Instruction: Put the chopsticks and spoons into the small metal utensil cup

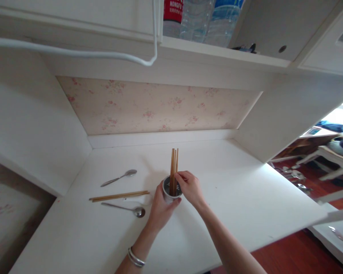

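Observation:
My left hand (pixel 161 210) is wrapped around a white utensil cup (pixel 170 198), holding it upright on the white desk. Several wooden chopsticks (pixel 173 163) stand in the cup, with small holes visible inside its dark interior. At the cup's right rim, my right hand (pixel 191 188) pinches a chopstick (pixel 177 158) between thumb and fingers; its lower end is hidden. Left of the cup, a pair of chopsticks (pixel 117 196) lies on the desk between two metal spoons, one farther back (pixel 130 172) and one nearer (pixel 139 212). A pale, flat item (pixel 131 199) lies beside that pair, hard to make out.
The desk (pixel 240 198) runs between white side panels, with flowered wallpaper (pixel 160 108) behind. Overhead, a shelf (pixel 217 51) holds plastic bottles (pixel 197 19), and a white cable (pixel 103 55) hangs at left. A white chair (pixel 338 205) stands off the desk's right edge.

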`<state>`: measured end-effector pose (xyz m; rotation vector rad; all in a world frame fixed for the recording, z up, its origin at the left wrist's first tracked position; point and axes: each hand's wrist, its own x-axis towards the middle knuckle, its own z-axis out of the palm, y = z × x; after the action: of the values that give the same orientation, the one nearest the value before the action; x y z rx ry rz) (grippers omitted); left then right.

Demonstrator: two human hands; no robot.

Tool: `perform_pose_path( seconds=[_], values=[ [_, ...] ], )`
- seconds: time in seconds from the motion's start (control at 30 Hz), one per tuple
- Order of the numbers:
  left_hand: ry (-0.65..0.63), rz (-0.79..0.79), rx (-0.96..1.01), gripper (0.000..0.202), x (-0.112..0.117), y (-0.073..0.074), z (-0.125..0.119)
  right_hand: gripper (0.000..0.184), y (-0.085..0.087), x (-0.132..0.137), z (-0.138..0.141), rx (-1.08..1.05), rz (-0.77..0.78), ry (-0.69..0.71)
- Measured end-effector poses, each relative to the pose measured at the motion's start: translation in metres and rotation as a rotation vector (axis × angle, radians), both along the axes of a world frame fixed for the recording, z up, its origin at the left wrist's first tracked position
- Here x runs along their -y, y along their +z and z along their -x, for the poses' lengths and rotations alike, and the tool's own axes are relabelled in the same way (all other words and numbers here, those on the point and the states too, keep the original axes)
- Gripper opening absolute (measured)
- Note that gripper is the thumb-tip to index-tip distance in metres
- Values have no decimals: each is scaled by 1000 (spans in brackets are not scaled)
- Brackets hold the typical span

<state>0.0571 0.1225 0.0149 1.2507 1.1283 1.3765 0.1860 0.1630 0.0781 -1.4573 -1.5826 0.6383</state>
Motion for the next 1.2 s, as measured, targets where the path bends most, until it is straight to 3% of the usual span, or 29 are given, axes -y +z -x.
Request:
perform_pose_path(
  seconds=[0.17,0.3,0.43,0.57,0.63,0.73,0.83,0.93,1.03,1.1,1.2],
  values=[
    [-15,-3,3,74,-1,0,0,27,-3,-1,3,35,-9,32],
    [-29,-3,6,74,-1,5,0,36,-10,3,0,-121,57,53],
    [-38,-12,4,71,1,9,0,58,-26,16,-8,-396,167,219],
    [-37,-20,12,70,1,6,-2,101,-47,27,-5,-537,194,396],
    [-31,-46,-15,70,1,4,-1,99,-55,28,0,-552,161,390],
    [-41,-99,-104,66,1,2,2,78,-63,26,5,-499,103,333],
    [-76,-119,-200,64,8,2,10,75,-66,25,5,-441,98,300],
    [-56,-88,-332,67,20,5,30,72,-66,26,4,-423,100,300],
    [-36,-29,-491,42,26,15,65,73,-69,28,3,-406,113,282],
    [-52,-35,-650,22,23,27,96,76,-72,27,2,-390,127,264],
    [-52,-55,-894,24,9,43,144,78,-77,26,1,-389,132,255]
  ],
)
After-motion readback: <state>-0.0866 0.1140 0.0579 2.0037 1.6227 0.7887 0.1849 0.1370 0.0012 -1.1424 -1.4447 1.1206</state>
